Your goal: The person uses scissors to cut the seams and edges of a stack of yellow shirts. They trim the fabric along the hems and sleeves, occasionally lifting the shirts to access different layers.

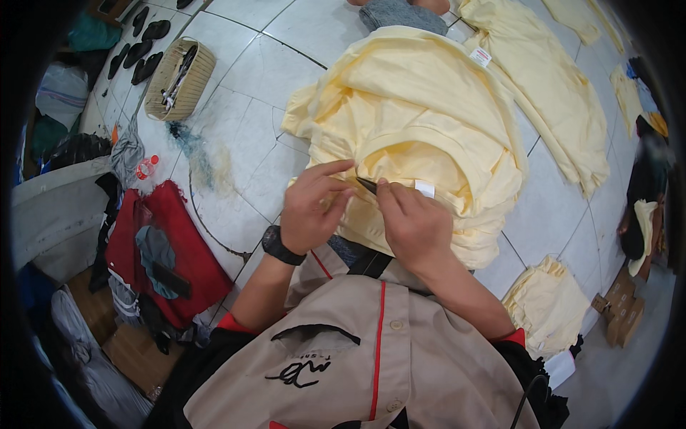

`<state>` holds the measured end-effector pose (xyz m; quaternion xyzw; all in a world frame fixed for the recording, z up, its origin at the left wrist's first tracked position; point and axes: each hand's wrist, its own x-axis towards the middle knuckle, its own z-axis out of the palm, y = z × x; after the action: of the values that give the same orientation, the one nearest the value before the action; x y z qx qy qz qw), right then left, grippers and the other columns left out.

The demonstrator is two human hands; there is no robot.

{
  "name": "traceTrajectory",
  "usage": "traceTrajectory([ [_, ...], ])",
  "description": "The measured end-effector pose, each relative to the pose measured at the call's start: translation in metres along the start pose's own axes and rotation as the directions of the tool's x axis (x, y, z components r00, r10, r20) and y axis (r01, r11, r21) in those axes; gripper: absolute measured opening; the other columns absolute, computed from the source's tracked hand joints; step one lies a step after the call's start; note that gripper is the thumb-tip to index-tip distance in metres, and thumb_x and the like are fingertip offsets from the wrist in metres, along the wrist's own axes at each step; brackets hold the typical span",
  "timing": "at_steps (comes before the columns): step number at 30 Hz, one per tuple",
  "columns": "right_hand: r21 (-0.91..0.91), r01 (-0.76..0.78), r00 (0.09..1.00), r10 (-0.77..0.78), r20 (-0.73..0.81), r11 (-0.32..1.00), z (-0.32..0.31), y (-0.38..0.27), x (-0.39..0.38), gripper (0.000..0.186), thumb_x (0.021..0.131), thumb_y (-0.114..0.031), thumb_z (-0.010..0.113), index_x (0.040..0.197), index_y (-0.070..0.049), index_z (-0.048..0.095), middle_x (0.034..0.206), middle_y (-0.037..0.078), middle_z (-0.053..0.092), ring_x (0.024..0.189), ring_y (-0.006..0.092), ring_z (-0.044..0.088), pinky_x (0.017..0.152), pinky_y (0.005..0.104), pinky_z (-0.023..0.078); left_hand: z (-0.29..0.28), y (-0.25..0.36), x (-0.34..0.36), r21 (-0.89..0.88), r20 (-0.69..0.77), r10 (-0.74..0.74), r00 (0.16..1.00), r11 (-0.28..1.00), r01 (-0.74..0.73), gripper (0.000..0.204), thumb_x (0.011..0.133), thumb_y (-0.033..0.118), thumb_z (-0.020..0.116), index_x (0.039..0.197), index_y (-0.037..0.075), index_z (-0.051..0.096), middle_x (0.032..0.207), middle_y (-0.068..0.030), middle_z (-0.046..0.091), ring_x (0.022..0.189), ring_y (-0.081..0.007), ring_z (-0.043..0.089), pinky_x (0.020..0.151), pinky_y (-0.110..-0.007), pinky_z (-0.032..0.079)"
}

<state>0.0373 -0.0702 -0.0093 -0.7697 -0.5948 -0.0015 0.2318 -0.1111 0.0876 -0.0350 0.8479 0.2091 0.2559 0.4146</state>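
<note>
A pale yellow garment [414, 93] lies spread in a heap in front of me, its round neckline turned toward me and a white label [424, 188] inside the neck. My right hand [416, 225] is closed around small dark thread snips [366, 185], with only the pointed end showing, aimed left. Just left of that tip, my left hand [314, 204] is held over the fabric with its fingers apart; no object shows in it. A dark watch [280, 247] is on the left wrist.
More yellow garments lie on the tiled floor [243, 129]: a long one [550, 93] at far right, a folded pile [547, 304] near right. At left are a woven basket [182, 79], a red cloth [175, 250] and several dark sandals [146, 50].
</note>
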Motion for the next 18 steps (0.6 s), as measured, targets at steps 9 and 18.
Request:
traceTrajectory([
  [9, 0.645, -0.362, 0.748, 0.622, -0.23, 0.673, -0.092, 0.073, -0.043, 0.041, 0.092, 0.002, 0.076, 0.131, 0.004, 0.064, 0.113, 0.006, 0.067, 0.091, 0.0084, 0.057, 0.079, 0.0206, 0.048, -0.087, -0.065, -0.028, 0.541, -0.139, -0.142, 0.98, 0.818, 0.195, 0.021, 0.085, 0.001, 0.075, 0.105, 0.004, 0.068, 0.122, -0.0147, 0.072, 0.123, -0.0379, 0.063, 0.108, -0.049, 0.045],
  [18, 0.321, -0.61, 0.788, 0.599, 0.143, 0.725, -0.088, 0.096, -0.062, 0.04, 0.082, 0.005, 0.072, 0.121, -0.004, 0.07, 0.091, 0.007, 0.07, 0.078, 0.0141, 0.064, 0.073, 0.0282, 0.054, 0.004, -0.004, 0.044, 0.185, 0.142, 0.159, 0.977, 0.965, -0.184, 0.045, 0.079, -0.005, 0.069, 0.123, 0.005, 0.068, 0.123, -0.0146, 0.071, 0.119, -0.0389, 0.063, 0.108, -0.047, 0.046],
])
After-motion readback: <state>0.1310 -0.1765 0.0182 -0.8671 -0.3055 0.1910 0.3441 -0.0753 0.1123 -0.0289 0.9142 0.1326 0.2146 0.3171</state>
